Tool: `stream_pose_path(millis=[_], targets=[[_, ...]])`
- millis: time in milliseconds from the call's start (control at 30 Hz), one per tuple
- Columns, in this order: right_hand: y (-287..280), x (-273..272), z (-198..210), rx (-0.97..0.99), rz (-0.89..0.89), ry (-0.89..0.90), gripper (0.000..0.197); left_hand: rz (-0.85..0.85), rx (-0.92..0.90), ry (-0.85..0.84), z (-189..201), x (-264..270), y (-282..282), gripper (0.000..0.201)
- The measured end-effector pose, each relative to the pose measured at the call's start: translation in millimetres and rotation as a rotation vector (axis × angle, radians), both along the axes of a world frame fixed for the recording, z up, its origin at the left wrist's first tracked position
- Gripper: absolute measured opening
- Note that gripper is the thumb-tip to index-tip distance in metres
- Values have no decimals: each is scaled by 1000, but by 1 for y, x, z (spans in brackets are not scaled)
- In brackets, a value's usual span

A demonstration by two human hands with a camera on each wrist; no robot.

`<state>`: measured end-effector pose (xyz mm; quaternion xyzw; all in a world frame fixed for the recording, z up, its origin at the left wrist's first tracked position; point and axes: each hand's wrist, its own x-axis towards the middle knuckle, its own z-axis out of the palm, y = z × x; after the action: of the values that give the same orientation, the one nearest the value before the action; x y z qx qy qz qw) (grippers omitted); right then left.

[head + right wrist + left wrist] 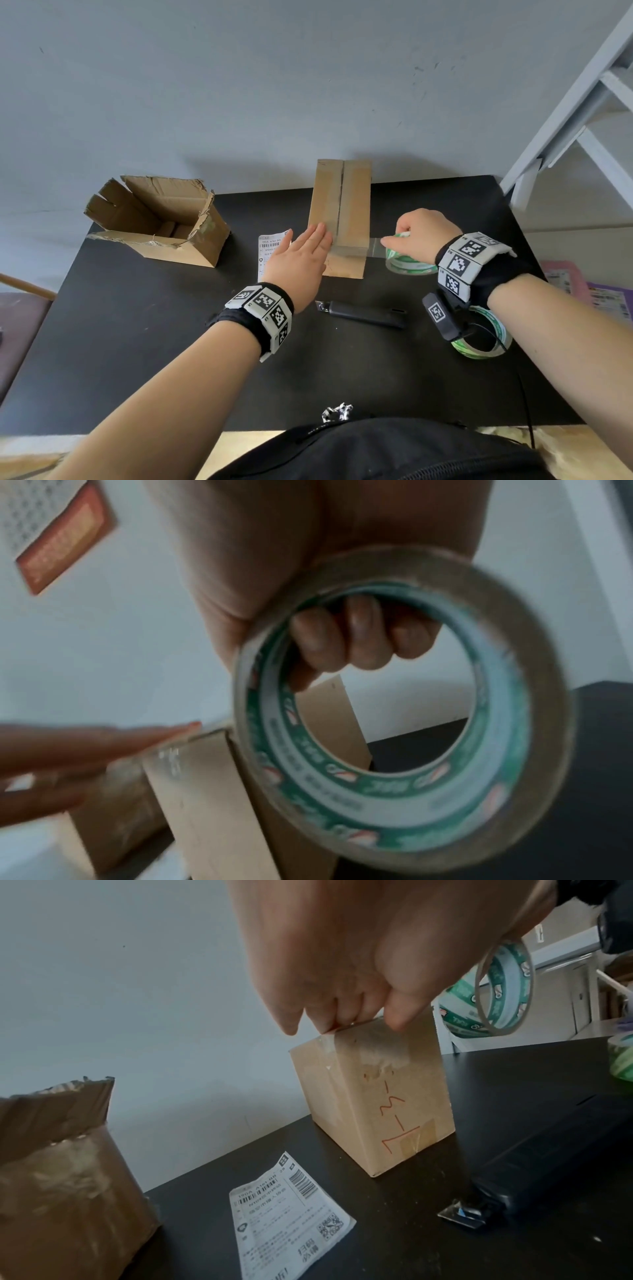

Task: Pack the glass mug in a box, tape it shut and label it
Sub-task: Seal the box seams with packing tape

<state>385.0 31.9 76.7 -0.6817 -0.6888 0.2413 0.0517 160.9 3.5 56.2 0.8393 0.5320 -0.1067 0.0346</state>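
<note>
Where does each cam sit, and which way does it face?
Head: high, facing down and forward at the table; shows both forearms, left hand flat on the closed box.
Left wrist: under the left palm, looking along the fingers at the box.
Right wrist: along the right hand, gripping the tape roll.
Shared: all three see the box and roll.

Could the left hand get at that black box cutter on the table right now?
Probably yes. The left hand lies flat on the box, holding nothing, and the box cutter lies uncovered on the table beside that wrist.
</note>
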Motion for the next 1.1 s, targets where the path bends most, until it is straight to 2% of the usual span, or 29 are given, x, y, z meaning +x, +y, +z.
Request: stream_pose_path(millis=[133,767,1100], targets=[[2,0,-4,-11,19,-47,28,24,-5,-19,1,3,0,56],[13,-7,-24,-84,56,50,33,112,47,-209,-1,8,-1,49],[4,-33,-20,-46,79,101,37,182,107,-46,1,-12,1,50]])
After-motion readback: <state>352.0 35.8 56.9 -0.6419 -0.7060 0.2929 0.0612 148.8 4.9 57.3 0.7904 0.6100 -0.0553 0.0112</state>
